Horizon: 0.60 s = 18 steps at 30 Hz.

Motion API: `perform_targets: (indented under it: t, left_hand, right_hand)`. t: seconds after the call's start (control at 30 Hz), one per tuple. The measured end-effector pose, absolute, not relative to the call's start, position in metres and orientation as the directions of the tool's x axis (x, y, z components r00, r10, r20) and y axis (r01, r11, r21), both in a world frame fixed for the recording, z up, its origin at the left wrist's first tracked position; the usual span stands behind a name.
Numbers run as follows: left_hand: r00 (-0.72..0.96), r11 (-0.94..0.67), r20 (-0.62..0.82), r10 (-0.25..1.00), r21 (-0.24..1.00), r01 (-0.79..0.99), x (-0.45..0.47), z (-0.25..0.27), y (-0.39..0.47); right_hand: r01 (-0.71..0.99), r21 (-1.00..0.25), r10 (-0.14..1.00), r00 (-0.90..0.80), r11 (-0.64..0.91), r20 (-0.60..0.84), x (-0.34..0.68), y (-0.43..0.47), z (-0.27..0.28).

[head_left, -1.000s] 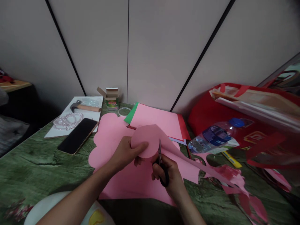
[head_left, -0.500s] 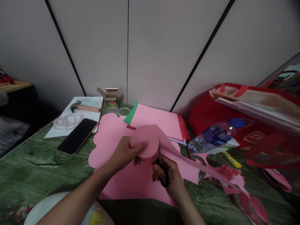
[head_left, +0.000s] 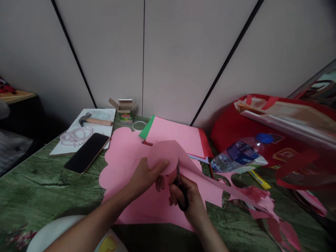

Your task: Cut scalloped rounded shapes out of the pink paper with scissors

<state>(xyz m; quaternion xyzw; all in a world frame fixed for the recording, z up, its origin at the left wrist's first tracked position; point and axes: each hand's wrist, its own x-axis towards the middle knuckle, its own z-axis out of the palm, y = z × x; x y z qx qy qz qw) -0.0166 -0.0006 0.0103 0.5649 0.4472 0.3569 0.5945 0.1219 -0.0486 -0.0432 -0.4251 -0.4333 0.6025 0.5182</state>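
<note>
My left hand (head_left: pixel 149 175) pinches a rounded piece of pink paper (head_left: pixel 162 154), thumb on top and fingers underneath. In my right hand (head_left: pixel 187 194) is a pair of scissors (head_left: pixel 183 197) with black handles, its blades pointing up at the right edge of the round piece. From that edge a long pink strip (head_left: pixel 210 180) trails off to the right. Beneath both hands lies a large pink sheet (head_left: pixel 154 210) on the table. Scallop-edged pink paper (head_left: pixel 115 154) spreads out to its left.
Coloured sheets (head_left: pixel 178 134) lie at the back, beside a small open box (head_left: pixel 126 113). A phone (head_left: pixel 87 153), beads (head_left: pixel 76 135) and a hammer (head_left: pixel 97 120) are on the left. Rightward are a water bottle (head_left: pixel 237 152), a red bag (head_left: pixel 228 122) and pink scraps (head_left: pixel 265 201).
My left thumb and fingers have shifted slightly right on the round paper, which has turned a little. The scissors and right hand have moved slightly left.
</note>
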Motion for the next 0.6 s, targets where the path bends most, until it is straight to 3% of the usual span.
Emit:
perform_targets:
  t: [0.23, 0.6]
  left_hand:
    - [0.371, 0.128, -0.201, 0.907, 0.969, 0.212, -0.017, 0.013, -0.003]
    - [0.393, 0.118, -0.223, 0.892, 0.954, 0.275, -0.017, 0.016, -0.005]
  right_hand:
    - [-0.123, -0.992, 0.998, -0.058, -0.027, -0.020, 0.125, -0.047, -0.035]
    - [-0.128, -0.992, 0.998, -0.064, 0.015, 0.023, 0.127, -0.044, -0.034]
